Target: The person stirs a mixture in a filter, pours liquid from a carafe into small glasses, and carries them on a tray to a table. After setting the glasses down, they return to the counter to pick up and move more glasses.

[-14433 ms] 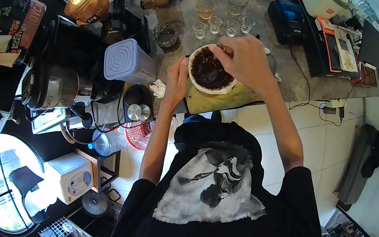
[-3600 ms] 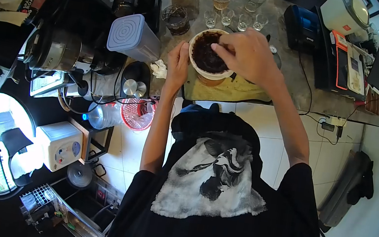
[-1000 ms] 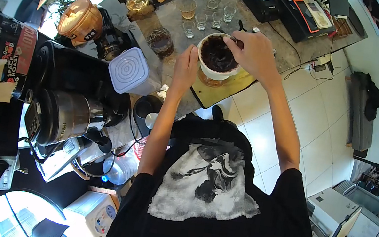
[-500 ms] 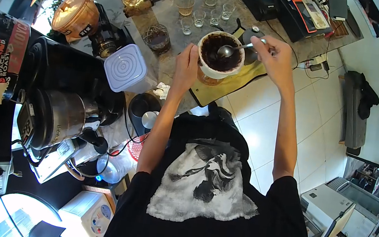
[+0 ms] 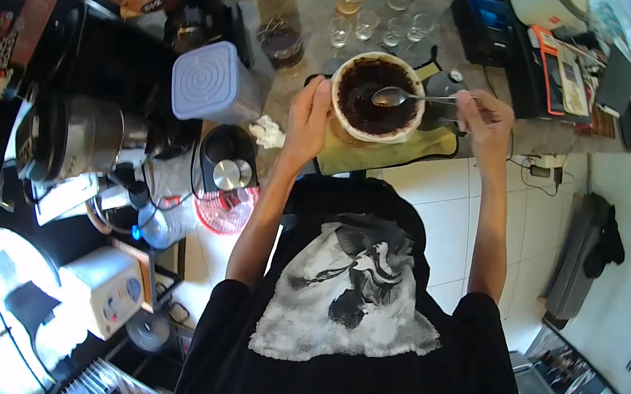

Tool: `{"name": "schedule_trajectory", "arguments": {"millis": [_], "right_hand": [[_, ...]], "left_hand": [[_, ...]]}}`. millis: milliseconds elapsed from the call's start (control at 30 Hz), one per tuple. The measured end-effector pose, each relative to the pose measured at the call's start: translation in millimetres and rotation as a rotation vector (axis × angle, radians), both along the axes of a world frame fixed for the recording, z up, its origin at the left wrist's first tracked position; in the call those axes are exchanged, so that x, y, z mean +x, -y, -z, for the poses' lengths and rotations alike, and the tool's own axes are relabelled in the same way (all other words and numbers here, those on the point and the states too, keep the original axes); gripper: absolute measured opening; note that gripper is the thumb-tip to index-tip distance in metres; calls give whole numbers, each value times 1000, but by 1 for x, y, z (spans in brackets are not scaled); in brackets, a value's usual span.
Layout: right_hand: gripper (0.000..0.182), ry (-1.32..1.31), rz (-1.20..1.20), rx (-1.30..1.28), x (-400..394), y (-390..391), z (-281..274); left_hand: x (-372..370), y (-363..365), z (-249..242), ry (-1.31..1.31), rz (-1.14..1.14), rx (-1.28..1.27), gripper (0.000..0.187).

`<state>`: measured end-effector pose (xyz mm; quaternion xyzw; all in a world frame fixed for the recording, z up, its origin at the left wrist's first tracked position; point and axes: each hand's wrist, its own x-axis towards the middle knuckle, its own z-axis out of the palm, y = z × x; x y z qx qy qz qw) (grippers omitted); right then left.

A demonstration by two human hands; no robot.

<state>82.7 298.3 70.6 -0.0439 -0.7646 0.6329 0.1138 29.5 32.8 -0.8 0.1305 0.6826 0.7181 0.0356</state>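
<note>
A white cone-like cup (image 5: 339,111) with dark wet coffee grounds (image 5: 365,82) inside stands over a yellow-green mat (image 5: 429,145) near the counter's edge. My left hand (image 5: 308,118) holds the cup's left rim, thumb and fingers pressed against it. In my right hand (image 5: 486,117) is the handle of a metal spoon (image 5: 390,96), pinched between the fingers. The spoon's bowl lies over the grounds, inside the rim. What supports the cup from below is mostly hidden.
Several small glasses (image 5: 366,23) stand beyond the cup. On the left are a glass of dark liquid (image 5: 280,41), a lidded plastic container (image 5: 206,81) and a black scale (image 5: 216,151). A black printer (image 5: 483,30) sits at the back right.
The view has shifted and the cup looks nearer. My right hand has lowered relative to the cup, and the spoon now lies flatter, its handle reaching right.
</note>
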Motion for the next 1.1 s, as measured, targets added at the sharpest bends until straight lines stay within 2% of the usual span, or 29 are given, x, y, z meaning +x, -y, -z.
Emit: {"name": "schedule_trajectory", "arguments": {"millis": [100, 167, 267, 367, 533, 600, 633, 700, 800, 967, 1033, 1100], "right_hand": [[20, -61, -39, -76, -11, -14, 11], [23, -39, -102, -28, -17, -14, 14], [21, -59, -214, -227, -30, -24, 24], [19, -31, -269, -90, -42, -28, 27], [23, -53, -339, -304, -68, -30, 19], [27, 10, -332, -91, -78, -22, 2], [27, 5, -344, -91, -85, -22, 0], [32, -81, -440, 83, -106, -17, -2], [38, -126, -458, 126, -132, 4, -22], [38, -260, -501, 167, -189, 35, -19], [38, -309, -532, 166, -211, 45, -13], [38, -326, -543, 212, -232, 56, -7]], "left_hand": [[10, -7, -9, 71, -31, 91, 34], [17, -15, -13, 110, -93, 103, 34], [25, -19, -9, 62, -162, 12, 35], [29, -26, -13, 45, -228, -42, 35], [39, -34, -14, 57, -352, 44, 35], [42, -36, -19, 68, -392, 59, 34], [42, -37, -22, 79, -424, 75, 34], [36, -36, -22, 46, -486, 97, 34], [22, -33, -26, -7, -592, 101, 34], [-18, -38, -34, -85, -795, 132, 36], [-37, -31, -19, -116, -825, 193, 36], [-52, -25, -10, -180, -932, 69, 36]]}}
